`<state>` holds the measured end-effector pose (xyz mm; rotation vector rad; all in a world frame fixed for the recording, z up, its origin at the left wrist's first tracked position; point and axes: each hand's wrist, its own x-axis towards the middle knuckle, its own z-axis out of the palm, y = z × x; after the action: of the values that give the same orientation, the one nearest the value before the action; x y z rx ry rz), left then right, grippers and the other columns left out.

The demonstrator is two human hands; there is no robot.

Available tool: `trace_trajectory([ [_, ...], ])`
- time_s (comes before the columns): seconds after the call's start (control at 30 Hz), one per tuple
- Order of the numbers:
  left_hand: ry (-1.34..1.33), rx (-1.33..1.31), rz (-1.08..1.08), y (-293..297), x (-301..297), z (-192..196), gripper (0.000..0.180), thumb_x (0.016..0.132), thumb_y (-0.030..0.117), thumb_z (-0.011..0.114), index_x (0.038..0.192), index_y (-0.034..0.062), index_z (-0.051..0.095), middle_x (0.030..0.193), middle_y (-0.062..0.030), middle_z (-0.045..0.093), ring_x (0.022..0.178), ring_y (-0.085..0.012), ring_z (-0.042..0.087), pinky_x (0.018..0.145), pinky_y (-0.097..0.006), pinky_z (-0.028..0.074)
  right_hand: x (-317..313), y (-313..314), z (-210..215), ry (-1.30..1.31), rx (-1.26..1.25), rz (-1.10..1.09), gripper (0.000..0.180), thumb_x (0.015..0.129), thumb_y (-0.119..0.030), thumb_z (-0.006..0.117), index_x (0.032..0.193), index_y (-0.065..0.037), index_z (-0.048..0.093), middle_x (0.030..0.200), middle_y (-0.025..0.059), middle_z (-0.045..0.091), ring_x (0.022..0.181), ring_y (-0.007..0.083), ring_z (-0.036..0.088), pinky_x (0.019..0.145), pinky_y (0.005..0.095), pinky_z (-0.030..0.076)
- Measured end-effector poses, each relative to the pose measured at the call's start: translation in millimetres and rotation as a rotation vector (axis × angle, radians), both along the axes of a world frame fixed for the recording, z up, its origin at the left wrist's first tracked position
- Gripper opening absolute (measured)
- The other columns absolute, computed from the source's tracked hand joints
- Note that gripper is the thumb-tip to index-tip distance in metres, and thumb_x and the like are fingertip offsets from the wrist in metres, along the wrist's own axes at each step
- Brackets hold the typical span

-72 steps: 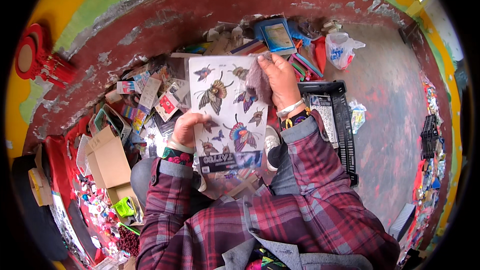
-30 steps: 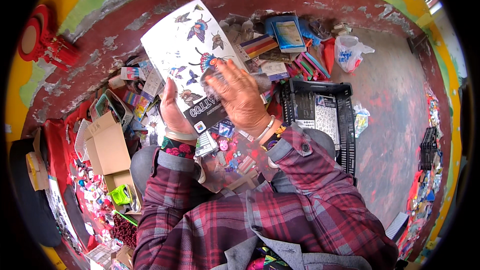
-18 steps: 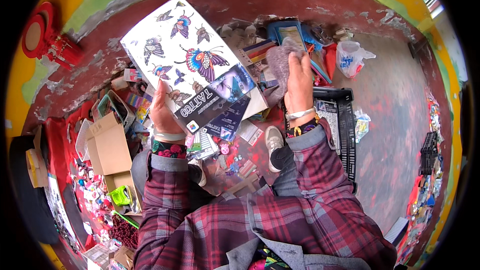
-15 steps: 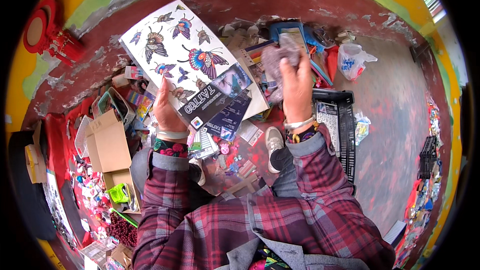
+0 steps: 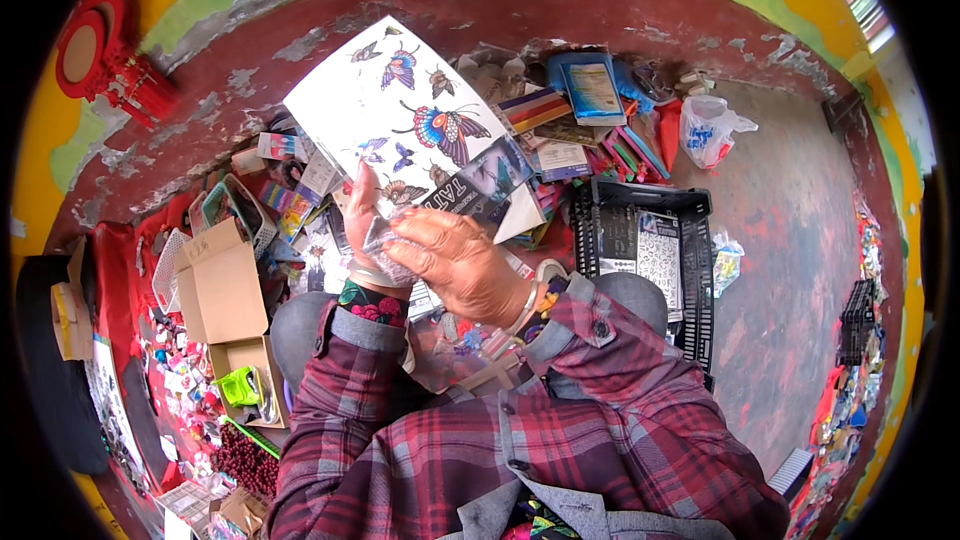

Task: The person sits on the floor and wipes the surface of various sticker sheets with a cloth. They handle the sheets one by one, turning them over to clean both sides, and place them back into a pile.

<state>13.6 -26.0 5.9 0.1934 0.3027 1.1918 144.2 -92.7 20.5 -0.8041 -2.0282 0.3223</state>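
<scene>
My left hand (image 5: 359, 215) is closed on the lower left edge of a white temporary tattoo sheet (image 5: 330, 105), held up tilted in front of me. Coloured butterflies cover the sheet, and a dark printed band runs along its lower end. Bunched in my right hand (image 5: 455, 265) is a greyish-purple cloth (image 5: 385, 240), pressed against the sheet's lower left corner beside my left thumb. Most of the cloth is hidden under the fingers. Whether further sheets lie behind this one, I cannot tell.
To the right of my knees stands a black plastic crate (image 5: 702, 240) with tattoo sheets inside. Ahead, by the wall, are piled packets, including a blue one (image 5: 592, 90), and a white plastic bag (image 5: 708, 130). An open cardboard box (image 5: 222, 285) stands at left among baskets and small goods.
My right hand has brought the cloth down and left, from beside the sheet onto its lower corner. The sheet has shifted slightly right and down in my left hand.
</scene>
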Motion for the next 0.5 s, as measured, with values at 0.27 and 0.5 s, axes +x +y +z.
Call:
trace_trajectory([
  [0.27,-0.145,0.109,-0.020,-0.8,-11.7,15.6,0.047,0.098,0.034,0.037,0.132,0.0020,0.040,0.128,-0.0189,0.051,0.113,-0.0358,0.053,0.097,-0.051,0.042,65.4,40.7,-4.0,-0.031,0.100,-0.563,0.042,0.075,0.005,0.055,0.116,-0.004,0.059,0.117,0.0141,0.058,0.111,0.0291,0.054,0.095,0.0367,0.043],
  [0.5,-0.169,0.206,0.017,5.1,-26.3,16.0,0.049,0.097,0.033,0.040,0.136,0.0031,0.036,0.133,-0.0191,0.046,0.118,-0.0373,0.049,0.100,-0.054,0.037,107.7,50.9,-6.3,1.075,-0.794,-0.105,0.033,0.086,-0.005,0.049,0.117,0.001,0.056,0.102,0.0079,0.064,0.087,0.0117,0.062,0.077,0.0249,0.051],
])
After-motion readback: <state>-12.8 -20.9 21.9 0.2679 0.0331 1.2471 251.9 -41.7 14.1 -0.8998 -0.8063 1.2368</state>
